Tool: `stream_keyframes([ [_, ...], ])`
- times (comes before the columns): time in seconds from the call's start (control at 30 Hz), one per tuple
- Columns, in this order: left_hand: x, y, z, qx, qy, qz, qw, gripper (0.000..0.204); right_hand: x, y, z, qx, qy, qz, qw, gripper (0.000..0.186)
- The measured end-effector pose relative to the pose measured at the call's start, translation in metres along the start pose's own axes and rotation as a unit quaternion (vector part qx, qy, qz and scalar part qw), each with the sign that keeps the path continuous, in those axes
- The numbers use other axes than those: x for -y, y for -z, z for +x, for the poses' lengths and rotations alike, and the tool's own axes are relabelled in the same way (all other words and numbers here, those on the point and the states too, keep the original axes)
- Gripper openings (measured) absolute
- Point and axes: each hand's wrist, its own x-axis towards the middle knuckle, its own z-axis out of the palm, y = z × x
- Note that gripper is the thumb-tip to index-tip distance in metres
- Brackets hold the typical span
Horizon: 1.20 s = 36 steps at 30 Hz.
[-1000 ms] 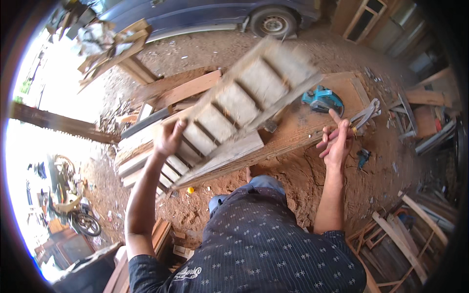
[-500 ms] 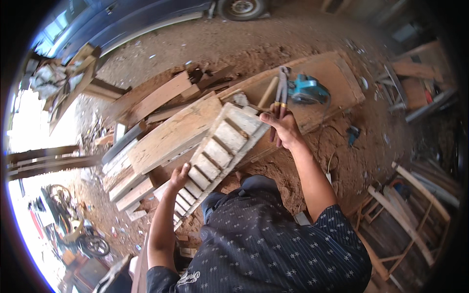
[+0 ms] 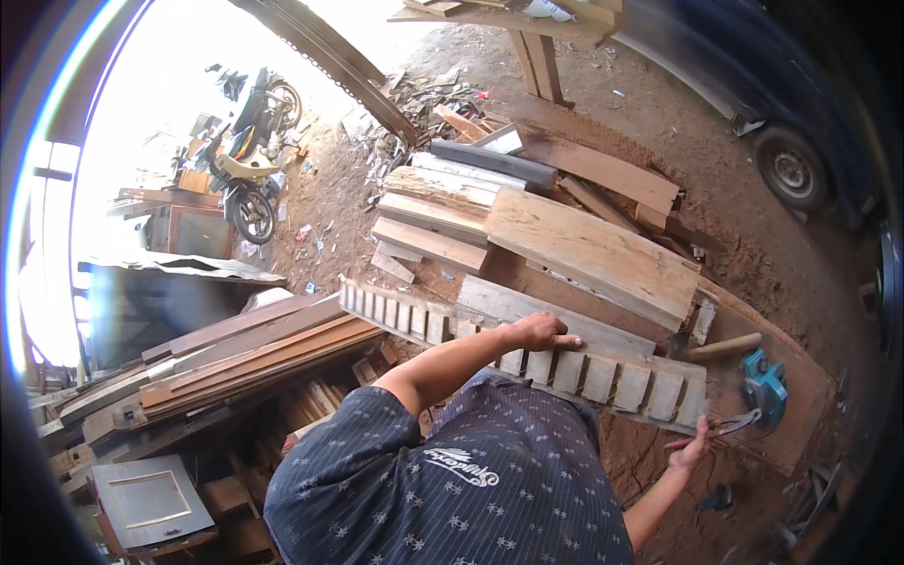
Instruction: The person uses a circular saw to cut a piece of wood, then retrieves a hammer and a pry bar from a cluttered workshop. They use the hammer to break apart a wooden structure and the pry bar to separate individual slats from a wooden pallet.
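Observation:
A long weathered wooden board with many crosswise slots lies across in front of my body, one end pointing far left. My left hand grips its upper edge near the middle, thumb stretched along it. At the right end, my right hand is closed around the handles of a pair of pincers and touches the board's end; some of its fingers are hidden. Just beyond that end are a wooden-handled hammer, its head partly hidden, and a teal power planer.
Thick planks are stacked beyond the slotted board. More long boards lie on a pile at left, above a pale cabinet door. A motorcycle stands far left, a dark blue vehicle far right.
My view has swung left, bringing the motorcycle and left-hand boards in more fully. The slotted board now lies more crosswise, with its right end nearer. Both hands keep their holds.

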Motion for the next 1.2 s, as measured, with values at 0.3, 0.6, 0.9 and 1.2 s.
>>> stream_keyframes([
  [0.3, 0.010, 0.061, 0.032, -0.004, 0.030, 0.168, 0.985, 0.092, -0.120, -0.007, 0.005, 0.010, -0.087, 0.177, 0.980, 0.066],
  [0.6, 0.058, 0.072, 0.103, -0.061, 0.003, 0.170, 0.984, 0.076, -0.105, -0.075, 0.038, 0.048, -0.100, 0.137, 0.984, 0.039],
  [0.9, 0.076, -0.003, 0.061, -0.181, -0.173, 0.242, 0.938, 0.088, -0.094, -0.097, 0.021, -0.121, -0.132, -0.059, 0.982, 0.040],
  [1.2, 0.101, -0.012, 0.073, -0.156, -0.190, 0.329, 0.912, 0.114, -0.050, -0.069, -0.063, 0.110, -0.128, -0.339, 0.925, 0.022],
])
